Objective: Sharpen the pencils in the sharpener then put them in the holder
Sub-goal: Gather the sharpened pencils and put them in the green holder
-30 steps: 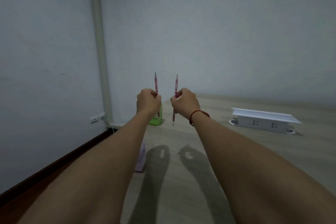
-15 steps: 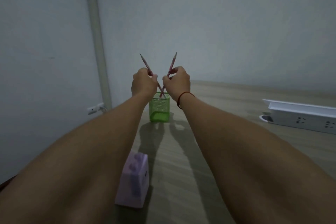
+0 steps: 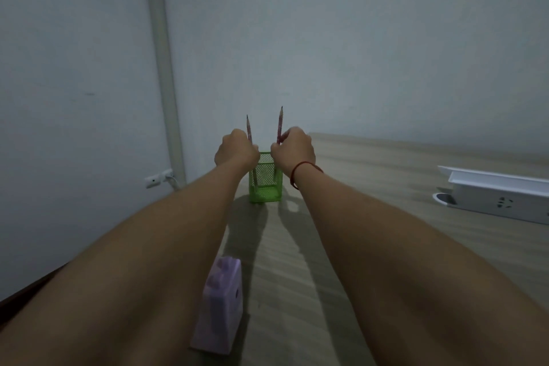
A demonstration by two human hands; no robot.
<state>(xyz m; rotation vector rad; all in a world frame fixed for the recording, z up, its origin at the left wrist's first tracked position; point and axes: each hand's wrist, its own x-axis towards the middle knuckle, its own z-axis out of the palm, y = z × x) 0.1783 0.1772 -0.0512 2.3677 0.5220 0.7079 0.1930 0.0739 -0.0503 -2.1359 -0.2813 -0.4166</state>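
Nearest: lilac sharpener (image 3: 218,306), boxy, standing on the wood-grain table (image 3: 371,187) between the two bare forearms, close against the left one; a small dark hole shows on its right face. Both arms reach forward, and their shadows fall on the tabletop between them. Red string bracelet (image 3: 300,172) round the right wrist. Past the sharpener, well apart from it, the green mesh holder (image 3: 266,184) stands upright on the table, directly below and between the two fists. Left hand (image 3: 236,151): fingers curled tight round the left pencil (image 3: 249,128), which is red, near vertical, sharpened tip up. Right hand (image 3: 294,150): fingers and thumb pinch the right pencil (image 3: 280,123), also red, tip up, leaning slightly right. The tips stand apart, not crossing. Each shaft passes down behind its hand toward the holder's mouth; faint lines behind the mesh suggest the lower ends are inside, but I cannot tell whether they touch the bottom. Right side, well apart from the holder: white power strip (image 3: 499,197) lying on the table, sockets facing the camera. Far left, low on the wall: white wall socket (image 3: 157,180) with something plugged in, beside a pale vertical pipe (image 3: 162,68). Plain grey-white wall (image 3: 356,38) behind; light dim.
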